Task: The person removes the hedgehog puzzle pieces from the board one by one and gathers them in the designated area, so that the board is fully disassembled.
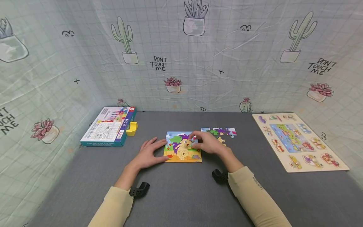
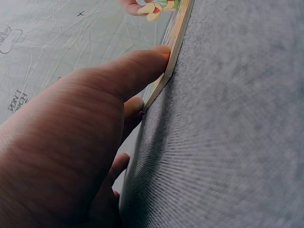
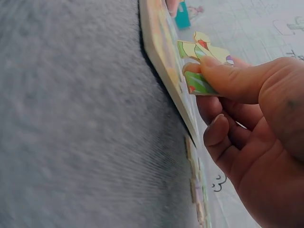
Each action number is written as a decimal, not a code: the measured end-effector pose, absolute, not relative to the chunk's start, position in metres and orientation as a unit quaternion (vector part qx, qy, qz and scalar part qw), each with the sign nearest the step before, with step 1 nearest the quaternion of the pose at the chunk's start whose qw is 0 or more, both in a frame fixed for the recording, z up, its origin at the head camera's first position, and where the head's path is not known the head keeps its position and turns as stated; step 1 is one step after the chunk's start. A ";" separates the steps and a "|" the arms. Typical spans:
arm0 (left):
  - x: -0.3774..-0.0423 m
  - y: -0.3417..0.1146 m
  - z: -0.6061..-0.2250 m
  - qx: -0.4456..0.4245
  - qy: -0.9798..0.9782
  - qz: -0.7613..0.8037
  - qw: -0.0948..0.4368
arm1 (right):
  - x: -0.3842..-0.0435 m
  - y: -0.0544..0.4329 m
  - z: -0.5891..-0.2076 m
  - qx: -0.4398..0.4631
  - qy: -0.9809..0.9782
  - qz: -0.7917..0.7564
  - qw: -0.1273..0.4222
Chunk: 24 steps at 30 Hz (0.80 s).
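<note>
Right hand (image 1: 209, 143) pinches puzzle piece (image 3: 200, 84); board (image 1: 182, 160) mostly to its left, long axis left-right, gap hard to tell. Left hand (image 1: 148, 154), spread, touches board.

On the cloth backdrop (image 1: 204, 91) behind the puzzle board (image 1: 181, 159), I read "DON'T TOUCH ME" twice in full: once slightly left of the board, once far right of it. A third, far left, was cut off. The near edge of the box (image 1: 109, 126), left of the board, bore "FIVE SETS OF" and "BEADED BOXES"; its smaller print was unreadable. Lettering on my right sleeve (image 1: 249, 192), nearer me than the board, was illegible.
</note>
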<state>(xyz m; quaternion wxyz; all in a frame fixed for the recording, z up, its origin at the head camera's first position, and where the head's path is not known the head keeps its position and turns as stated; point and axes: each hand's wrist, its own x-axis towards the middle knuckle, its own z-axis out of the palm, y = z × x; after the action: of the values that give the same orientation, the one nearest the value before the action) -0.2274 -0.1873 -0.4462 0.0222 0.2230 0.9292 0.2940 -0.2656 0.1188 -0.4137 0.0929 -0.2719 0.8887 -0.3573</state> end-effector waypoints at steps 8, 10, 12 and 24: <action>-0.227 -0.188 -0.444 0.224 0.927 0.300 0.021 | -0.270 0.127 -0.411 -0.265 0.883 -0.376 0.095; -0.227 -0.188 -0.445 0.224 0.927 0.300 0.022 | -0.270 0.129 -0.409 -0.269 0.881 -0.378 0.092; -0.227 -0.188 -0.445 0.223 0.928 0.299 0.023 | -0.270 0.132 -0.407 -0.276 0.879 -0.380 0.089; -0.228 -0.189 -0.446 0.227 0.926 0.300 0.024 | -0.271 0.155 -0.400 -0.257 0.876 -0.401 0.071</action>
<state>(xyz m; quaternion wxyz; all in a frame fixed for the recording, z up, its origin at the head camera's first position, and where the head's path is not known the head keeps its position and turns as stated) -0.2275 -0.1885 -0.4463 0.0237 0.2271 0.9262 0.3000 -0.2715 0.1553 -0.4003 0.0710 -0.2568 0.8764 -0.4011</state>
